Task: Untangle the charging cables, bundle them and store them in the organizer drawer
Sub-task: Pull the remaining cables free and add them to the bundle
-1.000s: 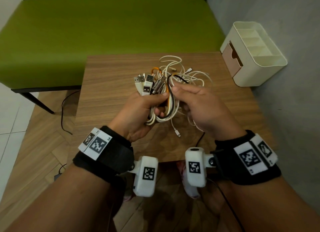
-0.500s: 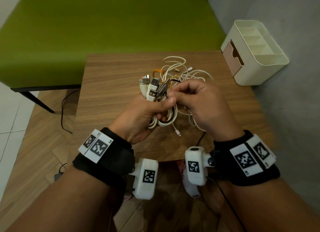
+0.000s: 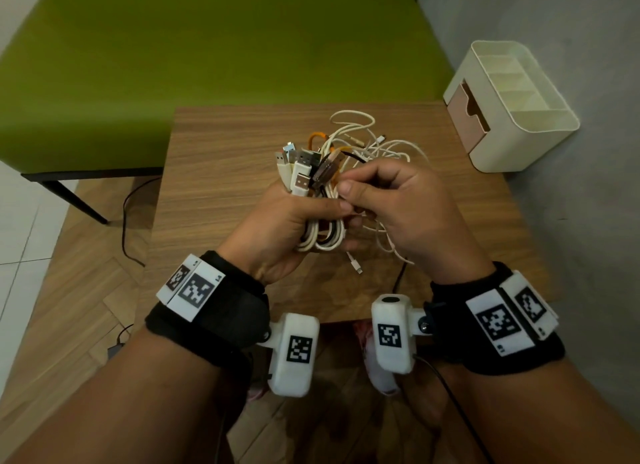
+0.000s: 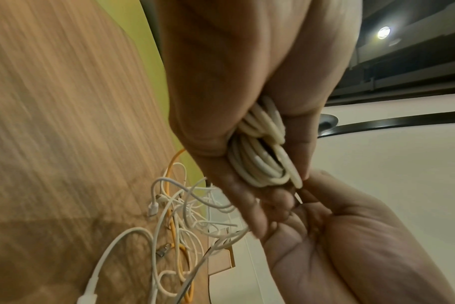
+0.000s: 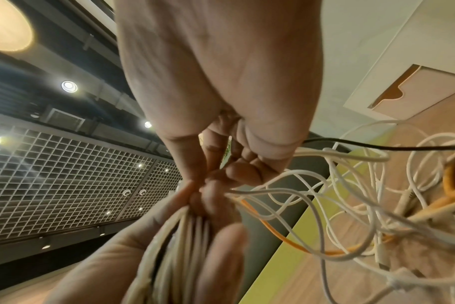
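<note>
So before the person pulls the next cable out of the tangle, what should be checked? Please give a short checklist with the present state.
1. Left hand grips the folded bundle of white cables firmly: ok.
2. USB plugs gathered at one end above the fist: ok.
3. Right hand pinches a single strand: cannot tell.
4. Loose tangle of white and orange cables on the wooden table is free of knots: not ok.
5. Cream plastic organizer's pink drawer open for storing: not ok.

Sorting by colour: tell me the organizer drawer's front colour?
Pale pink drawer front, clearest in the head view.
</note>
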